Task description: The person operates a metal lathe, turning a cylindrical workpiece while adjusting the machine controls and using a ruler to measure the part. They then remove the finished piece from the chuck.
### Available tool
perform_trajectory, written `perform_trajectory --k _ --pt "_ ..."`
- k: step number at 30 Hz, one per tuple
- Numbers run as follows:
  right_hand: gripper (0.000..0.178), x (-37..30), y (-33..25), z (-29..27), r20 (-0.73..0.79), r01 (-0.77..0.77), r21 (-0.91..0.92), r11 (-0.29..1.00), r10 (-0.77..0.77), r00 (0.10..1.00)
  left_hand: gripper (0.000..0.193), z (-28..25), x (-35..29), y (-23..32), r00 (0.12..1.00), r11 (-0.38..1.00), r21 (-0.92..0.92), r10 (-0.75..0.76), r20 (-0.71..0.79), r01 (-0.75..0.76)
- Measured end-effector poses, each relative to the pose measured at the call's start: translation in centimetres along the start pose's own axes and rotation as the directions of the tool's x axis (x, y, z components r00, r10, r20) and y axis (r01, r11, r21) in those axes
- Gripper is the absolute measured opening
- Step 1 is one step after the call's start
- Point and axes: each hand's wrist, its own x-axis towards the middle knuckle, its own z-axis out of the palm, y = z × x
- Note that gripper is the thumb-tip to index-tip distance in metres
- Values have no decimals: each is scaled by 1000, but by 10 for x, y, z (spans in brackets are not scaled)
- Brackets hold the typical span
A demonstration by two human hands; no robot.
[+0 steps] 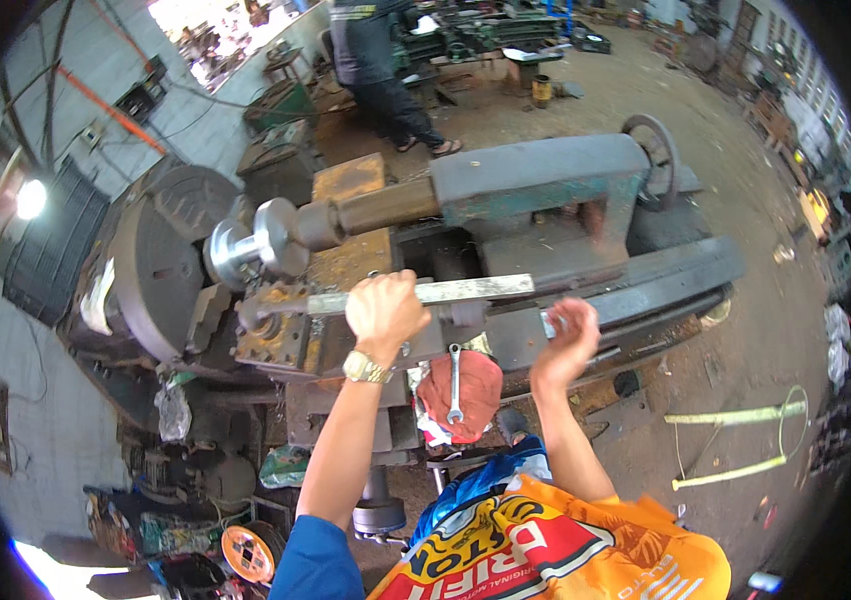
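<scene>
Left hand [384, 312] clenched around long flat grey steel bar [446, 293] across rusty yellow tool post [291, 335], right hand [568, 340] gripping small metal piece [549, 323], silver combination spanner [455, 383] on red cloth [466, 398] below, shiny turned workpiece [256, 245] beside dark round chuck [161, 265].

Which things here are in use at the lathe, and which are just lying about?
In use:
- left hand gripping the long steel bar
- right hand at the bar's far end
- lathe carriage
- shiny workpiece against the tailstock

Lying about:
- spanner on red cloth
- orange wire spool
- yellowish strips on the floor
</scene>
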Motion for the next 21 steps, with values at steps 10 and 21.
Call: perform_trajectory --k 10,21 --pt "34 79 81 21 139 287 -2 958 -284 949 11 -8 7 1 993 1000 -28 5 115 -2" --pt "34 50 44 60 31 76 123 989 -81 996 15 5 4 -1 996 997 -71 31 -82 -36"
